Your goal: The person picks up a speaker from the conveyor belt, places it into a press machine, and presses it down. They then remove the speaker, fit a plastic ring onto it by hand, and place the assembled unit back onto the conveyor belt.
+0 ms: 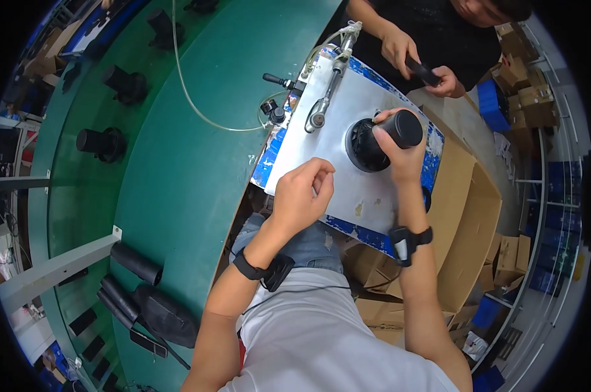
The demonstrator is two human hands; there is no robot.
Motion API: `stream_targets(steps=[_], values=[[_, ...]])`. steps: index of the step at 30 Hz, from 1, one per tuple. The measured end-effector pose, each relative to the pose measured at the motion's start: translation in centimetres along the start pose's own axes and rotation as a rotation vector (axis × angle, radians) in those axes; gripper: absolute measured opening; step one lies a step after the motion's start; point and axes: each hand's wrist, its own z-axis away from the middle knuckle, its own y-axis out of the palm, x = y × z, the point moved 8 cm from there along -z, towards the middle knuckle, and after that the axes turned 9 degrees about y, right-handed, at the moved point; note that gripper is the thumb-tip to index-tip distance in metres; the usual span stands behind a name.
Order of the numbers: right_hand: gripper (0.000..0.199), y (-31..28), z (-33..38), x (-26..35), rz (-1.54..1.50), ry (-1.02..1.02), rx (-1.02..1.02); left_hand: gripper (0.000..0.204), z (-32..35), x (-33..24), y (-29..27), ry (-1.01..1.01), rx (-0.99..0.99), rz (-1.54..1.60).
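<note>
Right hand: grip clamped on black cylindrical part, seated against round black base on grey metal surface. Left hand: fingers curled together, holding nothing visible. Judged mid-fitting; part not yet released.

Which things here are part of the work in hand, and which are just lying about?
In hand: right hand gripping black cylinder on round black fixture; left hand on metal plate.
Lying about: black tubes, cardboard boxes, clear hose.

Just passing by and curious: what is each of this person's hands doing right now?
Left hand: loosely curled, fingertips pinched over the grey plate; anything held cannot be told.
Right hand: closed around a black cylinder.
</note>
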Motion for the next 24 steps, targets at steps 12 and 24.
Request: stream_targets(steps=[12, 24], values=[[0.026, 0.5, 1.2, -0.7, 0.089, -0.088, -0.153, 0.008, 0.2, -0.2, -0.4, 0.021, -0.043, -0.047], [0.033, -0.1, 0.0, -1.8, -0.011, -0.074, 0.099, 0.008, 0.0, 0.8, -0.5, -0.048, 0.059, 0.272]])
